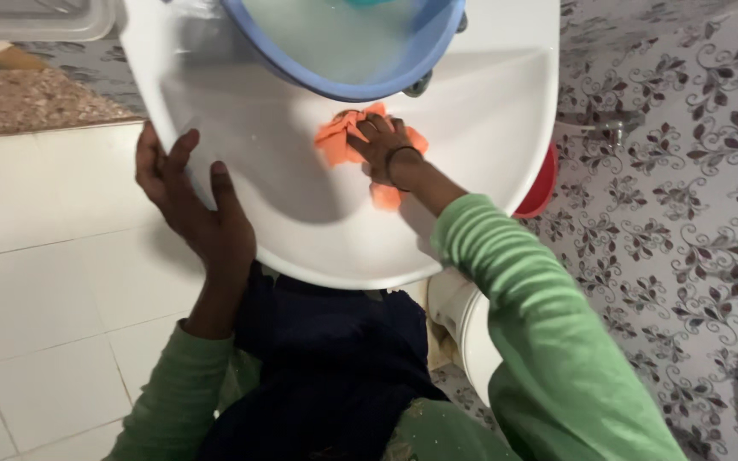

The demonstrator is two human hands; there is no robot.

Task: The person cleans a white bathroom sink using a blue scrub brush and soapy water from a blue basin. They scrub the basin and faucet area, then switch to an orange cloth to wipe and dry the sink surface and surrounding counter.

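Both arms in long green ribbed sleeves, cuffs pushed up a bit short of the wrists. Thin dark band on the right wrist (pixel 401 160), maybe a bangle or thread, too small to tell. Dark navy garment (pixel 326 376) covers the front, over speckled green cloth below.

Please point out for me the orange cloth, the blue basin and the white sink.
orange cloth (pixel 332 143): head view, on its left fold beside the right hand.
blue basin (pixel 360 84): head view, on its front rim.
white sink (pixel 301 230): head view, on the bare inner bowl.
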